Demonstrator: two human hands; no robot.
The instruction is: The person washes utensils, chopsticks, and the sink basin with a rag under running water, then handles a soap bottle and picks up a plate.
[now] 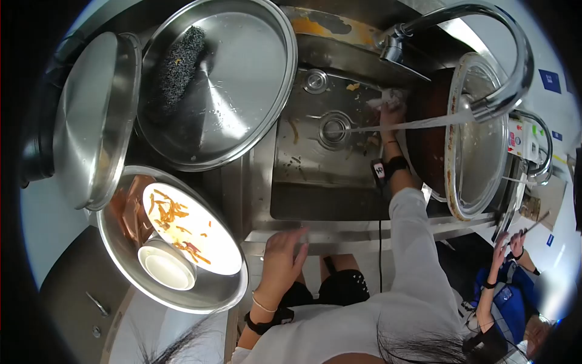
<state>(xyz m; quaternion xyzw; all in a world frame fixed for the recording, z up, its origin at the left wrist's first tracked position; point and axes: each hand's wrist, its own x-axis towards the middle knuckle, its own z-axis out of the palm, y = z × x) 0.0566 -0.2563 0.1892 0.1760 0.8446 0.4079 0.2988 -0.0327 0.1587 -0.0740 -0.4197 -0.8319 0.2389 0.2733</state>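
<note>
My right hand [392, 114] reaches down into the steel sink [303, 194], by its right wall, with its fingers closed around a crumpled white cloth or tissue [387, 98]. A thin stream of water [412, 126] from the faucet [527, 67] crosses in front of that hand. Food scraps [294, 130] lie on the sink floor around the drain [334, 130]. My left hand [282, 258] hovers at the sink's front edge, its fingers stretched out and holding nothing.
Left of the sink stands a large steel basin [242, 73] with a dark scouring pad [182, 67]. Below it, a steel bowl [233, 297] holds a food-strewn white plate [206, 236] and small bowl [167, 264]. A glass lid [479, 151] stands right; another person [503, 297] works beyond.
</note>
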